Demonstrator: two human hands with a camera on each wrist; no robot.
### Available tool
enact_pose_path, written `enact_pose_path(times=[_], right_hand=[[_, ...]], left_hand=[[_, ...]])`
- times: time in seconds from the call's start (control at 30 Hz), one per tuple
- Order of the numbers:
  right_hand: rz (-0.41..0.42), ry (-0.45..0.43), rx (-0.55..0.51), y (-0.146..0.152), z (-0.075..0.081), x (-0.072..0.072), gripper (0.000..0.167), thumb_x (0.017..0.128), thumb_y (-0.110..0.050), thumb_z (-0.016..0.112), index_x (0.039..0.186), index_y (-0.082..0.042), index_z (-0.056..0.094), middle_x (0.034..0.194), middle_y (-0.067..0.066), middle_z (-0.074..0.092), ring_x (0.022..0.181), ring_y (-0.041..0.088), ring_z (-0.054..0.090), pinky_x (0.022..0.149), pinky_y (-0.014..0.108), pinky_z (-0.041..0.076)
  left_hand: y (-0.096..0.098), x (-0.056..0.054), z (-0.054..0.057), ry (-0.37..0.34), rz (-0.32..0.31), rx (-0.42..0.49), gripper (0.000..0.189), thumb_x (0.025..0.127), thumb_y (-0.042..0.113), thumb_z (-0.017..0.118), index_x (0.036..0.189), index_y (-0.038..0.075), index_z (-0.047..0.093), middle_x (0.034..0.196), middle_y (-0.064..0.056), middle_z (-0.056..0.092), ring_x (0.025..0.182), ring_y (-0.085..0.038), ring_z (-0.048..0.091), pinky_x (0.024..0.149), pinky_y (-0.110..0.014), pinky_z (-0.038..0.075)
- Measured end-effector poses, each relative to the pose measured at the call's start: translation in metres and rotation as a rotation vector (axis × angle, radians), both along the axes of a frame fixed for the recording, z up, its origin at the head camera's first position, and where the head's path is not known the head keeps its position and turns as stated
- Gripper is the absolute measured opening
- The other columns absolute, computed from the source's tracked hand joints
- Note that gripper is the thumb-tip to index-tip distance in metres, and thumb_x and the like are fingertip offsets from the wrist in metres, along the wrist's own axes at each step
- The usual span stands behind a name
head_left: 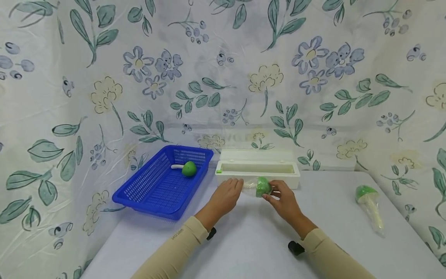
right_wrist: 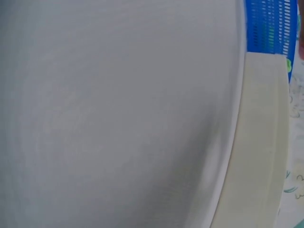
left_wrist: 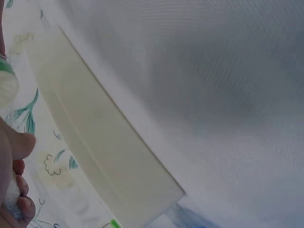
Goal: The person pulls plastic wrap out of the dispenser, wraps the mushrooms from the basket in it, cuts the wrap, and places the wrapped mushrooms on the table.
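Observation:
Above the table, both hands hold a maraca-like piece [head_left: 263,186] with a green rounded head and a pale handle in clear film. My left hand [head_left: 226,193] grips the handle at its left end; in the left wrist view its fingers [left_wrist: 21,190] curl round crinkled film. The right hand [head_left: 283,197] pinches the green head between thumb and fingers. Just behind the hands stands a white film dispenser box [head_left: 258,180], its lid [head_left: 256,155] raised. Only a sliver of a finger shows at the right wrist view's edge.
A blue perforated basket [head_left: 150,207] at the left contains an unwrapped green-headed piece [head_left: 189,169] with a white handle. Another film-wrapped green-headed piece [head_left: 371,209] lies on the white table [head_left: 334,217] at the right. Flower-patterned sheeting [head_left: 230,93] hangs behind.

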State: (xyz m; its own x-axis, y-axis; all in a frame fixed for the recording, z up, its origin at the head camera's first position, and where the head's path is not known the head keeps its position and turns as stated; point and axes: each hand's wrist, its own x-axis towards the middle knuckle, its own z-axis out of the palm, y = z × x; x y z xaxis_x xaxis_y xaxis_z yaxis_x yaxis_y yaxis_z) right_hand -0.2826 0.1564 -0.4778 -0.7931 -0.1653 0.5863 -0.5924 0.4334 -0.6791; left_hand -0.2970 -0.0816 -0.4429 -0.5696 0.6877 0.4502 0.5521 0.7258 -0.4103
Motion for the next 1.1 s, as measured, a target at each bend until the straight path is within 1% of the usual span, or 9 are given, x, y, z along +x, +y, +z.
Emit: enact_pose_path(times=[0.2, 0.3, 0.4, 0.53, 0.7, 0.83, 0.97, 1.03, 1.1], right_hand=[[0.001, -0.144, -0.060, 0.003, 0.000, 0.004, 0.050, 0.079, -0.009, 0.081, 0.119, -0.003, 0.052, 0.114, 0.009, 0.055, 0.100, 0.025, 0.063, 0.082, 0.028, 0.053], [0.002, -0.162, -0.070, 0.002, -0.001, 0.006, 0.050, 0.079, -0.010, 0.082, 0.118, -0.003, 0.053, 0.113, 0.010, 0.056, 0.098, 0.026, 0.064, 0.081, 0.032, 0.054], [0.005, -0.141, -0.065, 0.002, -0.002, 0.006, 0.049, 0.078, -0.010, 0.082, 0.118, -0.002, 0.054, 0.113, 0.010, 0.057, 0.097, 0.026, 0.064, 0.080, 0.033, 0.054], [0.012, -0.081, -0.033, 0.004, -0.003, 0.005, 0.048, 0.079, -0.007, 0.081, 0.118, -0.002, 0.055, 0.114, 0.009, 0.057, 0.098, 0.025, 0.062, 0.081, 0.031, 0.054], [-0.004, -0.056, -0.005, 0.007, -0.001, 0.005, 0.047, 0.081, -0.003, 0.078, 0.121, -0.003, 0.053, 0.118, 0.009, 0.054, 0.104, 0.025, 0.059, 0.084, 0.030, 0.052], [-0.021, -0.049, -0.005, 0.009, 0.000, 0.005, 0.049, 0.081, -0.003, 0.077, 0.123, -0.005, 0.052, 0.120, 0.008, 0.053, 0.106, 0.025, 0.058, 0.085, 0.029, 0.052], [-0.014, -0.142, -0.139, 0.008, 0.003, 0.005, 0.062, 0.078, -0.005, 0.081, 0.131, -0.005, 0.048, 0.126, 0.011, 0.050, 0.108, 0.027, 0.059, 0.086, 0.030, 0.051], [-0.002, -0.225, -0.248, 0.007, 0.006, 0.005, 0.072, 0.077, -0.006, 0.082, 0.137, -0.004, 0.043, 0.131, 0.013, 0.048, 0.112, 0.030, 0.058, 0.088, 0.031, 0.050], [0.013, -0.298, -0.353, 0.007, 0.008, 0.006, 0.075, 0.078, -0.005, 0.081, 0.140, -0.004, 0.039, 0.134, 0.015, 0.046, 0.117, 0.032, 0.056, 0.089, 0.031, 0.049]], left_hand=[[0.003, -0.003, -0.008, 0.082, -0.054, 0.063, 0.012, 0.090, 0.003, 0.054, 0.102, 0.000, 0.053, 0.080, -0.007, 0.049, 0.068, -0.019, 0.047, 0.057, -0.029, 0.041], [0.004, -0.001, -0.011, 0.076, -0.056, 0.042, 0.009, 0.092, 0.003, 0.044, 0.098, 0.001, 0.050, 0.077, -0.006, 0.045, 0.066, -0.018, 0.043, 0.055, -0.028, 0.037], [0.004, 0.002, -0.012, 0.042, -0.032, 0.022, 0.009, 0.093, 0.003, 0.042, 0.098, 0.001, 0.050, 0.077, -0.005, 0.044, 0.066, -0.017, 0.041, 0.056, -0.028, 0.037], [0.005, 0.006, -0.012, -0.028, 0.018, 0.015, 0.010, 0.095, 0.005, 0.052, 0.104, 0.000, 0.052, 0.083, -0.006, 0.048, 0.071, -0.018, 0.046, 0.062, -0.028, 0.043], [0.001, 0.012, -0.011, -0.166, 0.059, 0.091, 0.045, 0.092, 0.019, 0.066, 0.124, -0.006, 0.049, 0.096, -0.010, 0.053, 0.081, -0.019, 0.053, 0.073, -0.030, 0.049], [-0.003, 0.013, -0.012, -0.143, 0.045, 0.150, 0.031, 0.086, 0.018, 0.072, 0.106, -0.001, 0.055, 0.087, -0.007, 0.054, 0.076, -0.019, 0.055, 0.066, -0.031, 0.049], [-0.005, 0.010, -0.014, -0.084, 0.020, 0.248, 0.027, 0.081, 0.019, 0.079, 0.090, 0.008, 0.056, 0.081, -0.003, 0.059, 0.075, -0.020, 0.055, 0.064, -0.032, 0.043], [-0.005, 0.009, -0.014, -0.115, 0.012, 0.329, 0.028, 0.079, 0.020, 0.081, 0.091, 0.008, 0.058, 0.083, -0.002, 0.062, 0.077, -0.020, 0.055, 0.065, -0.032, 0.042], [-0.003, 0.010, -0.013, -0.185, 0.008, 0.410, 0.027, 0.080, 0.020, 0.081, 0.092, 0.009, 0.059, 0.083, -0.002, 0.063, 0.076, -0.020, 0.055, 0.065, -0.033, 0.044]])
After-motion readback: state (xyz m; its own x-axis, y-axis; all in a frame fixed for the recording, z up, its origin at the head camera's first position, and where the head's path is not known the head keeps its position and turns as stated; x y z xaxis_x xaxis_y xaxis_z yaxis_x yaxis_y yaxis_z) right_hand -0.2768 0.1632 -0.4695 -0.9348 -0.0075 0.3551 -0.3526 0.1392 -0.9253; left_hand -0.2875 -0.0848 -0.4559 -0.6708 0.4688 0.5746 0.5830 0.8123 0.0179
